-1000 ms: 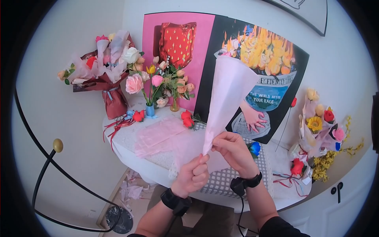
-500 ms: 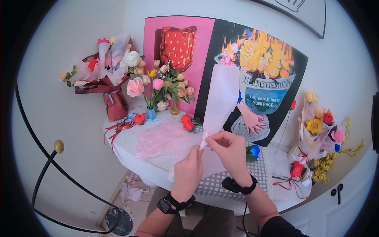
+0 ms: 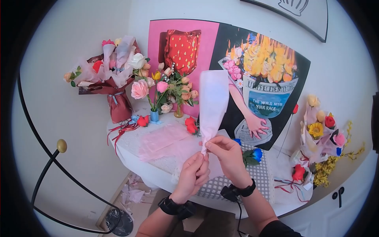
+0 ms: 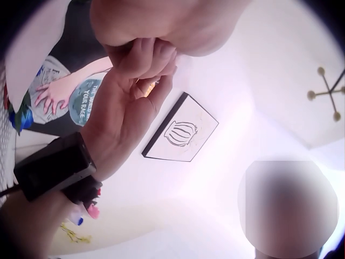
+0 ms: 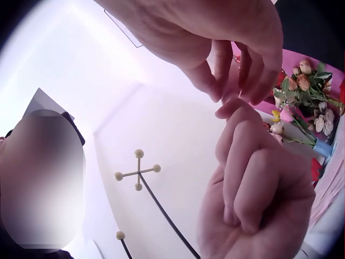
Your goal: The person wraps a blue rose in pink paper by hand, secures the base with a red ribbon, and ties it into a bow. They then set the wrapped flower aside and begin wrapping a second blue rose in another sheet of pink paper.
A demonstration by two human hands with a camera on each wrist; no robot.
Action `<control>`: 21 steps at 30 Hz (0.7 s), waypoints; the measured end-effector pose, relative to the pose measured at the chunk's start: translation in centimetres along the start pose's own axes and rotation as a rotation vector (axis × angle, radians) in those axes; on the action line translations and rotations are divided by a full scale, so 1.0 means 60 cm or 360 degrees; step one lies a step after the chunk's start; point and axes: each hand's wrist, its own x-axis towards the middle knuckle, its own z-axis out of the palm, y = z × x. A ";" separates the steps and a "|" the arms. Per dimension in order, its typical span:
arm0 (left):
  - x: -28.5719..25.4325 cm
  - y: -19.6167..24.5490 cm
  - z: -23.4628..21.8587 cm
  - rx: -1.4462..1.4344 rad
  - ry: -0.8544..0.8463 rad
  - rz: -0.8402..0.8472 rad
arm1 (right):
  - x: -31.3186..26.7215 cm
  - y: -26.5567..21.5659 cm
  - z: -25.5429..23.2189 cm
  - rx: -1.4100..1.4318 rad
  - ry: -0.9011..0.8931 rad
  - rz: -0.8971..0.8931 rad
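Note:
A pale pink wrapping-paper cone (image 3: pixel 214 103) stands nearly upright in front of me, its wide end up and its lower end twisted narrow. My left hand (image 3: pixel 191 175) grips the bottom tip with curled fingers. Just above, my right hand (image 3: pixel 228 156) pinches the twisted neck between thumb and fingers. The right wrist view has the right hand (image 5: pixel 237 40) over the curled left hand (image 5: pixel 259 178), fingertips meeting. Blue roses (image 3: pixel 256 155) lie on the table beyond the right hand. Thin pink paper sheets (image 3: pixel 166 140) lie behind the left hand.
Red roses (image 3: pixel 191 125) lie behind the sheets. A wrapped bouquet (image 3: pixel 119 104) and small vases (image 3: pixel 154 115) stand at the back left, another bouquet (image 3: pixel 318 130) at the right. Posters (image 3: pixel 181 85) lean against the wall. A checked cloth (image 3: pixel 221 189) covers the table's front.
The paper cone has turned from leaning right to nearly upright, and its top looks narrower. Both hands stay at its lower end; the left fingers straightened, then curled round the tip again.

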 end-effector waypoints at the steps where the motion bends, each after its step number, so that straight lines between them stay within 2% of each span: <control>1: 0.000 -0.003 -0.002 -0.0001 0.0000 0.0000 | 0.000 0.005 0.000 0.0019 -0.0010 -0.0069; 5: 0.005 -0.010 -0.015 -0.0253 -0.0119 -0.0071 | 0.003 -0.010 0.013 0.0126 -0.0011 -0.0039; 7: 0.009 -0.012 -0.024 -0.0342 -0.0171 -0.0110 | 0.003 -0.021 0.015 0.0355 0.0008 0.0229; 10: 0.019 -0.011 -0.041 -0.0437 -0.0296 -0.0175 | 0.006 -0.022 0.007 0.0425 0.0051 0.0290; 11: 0.024 -0.001 -0.046 0.0173 -0.0189 -0.0137 | 0.009 -0.020 -0.001 0.0430 0.0054 0.0282; 12: 0.033 0.008 -0.048 0.0784 -0.0081 -0.0095 | 0.013 -0.014 -0.012 0.0300 0.0087 0.0115; 13: 0.042 0.011 -0.047 0.0794 -0.0090 -0.0101 | 0.016 -0.011 -0.022 0.0170 0.0123 -0.0051; 15: 0.064 0.020 -0.045 0.1429 0.0191 0.0642 | 0.023 -0.017 -0.034 0.0046 0.0132 -0.0150; 17: 0.096 0.044 -0.043 0.1491 0.0062 0.0671 | 0.031 -0.015 -0.043 -0.0077 0.0148 -0.0248; 19: 0.136 0.056 -0.044 0.1270 -0.0236 0.0413 | 0.041 -0.008 -0.051 -0.0177 0.0180 -0.0380; 21: 0.177 0.066 -0.043 0.1281 -0.0310 0.0351 | 0.047 -0.012 -0.065 -0.0304 0.0215 -0.0432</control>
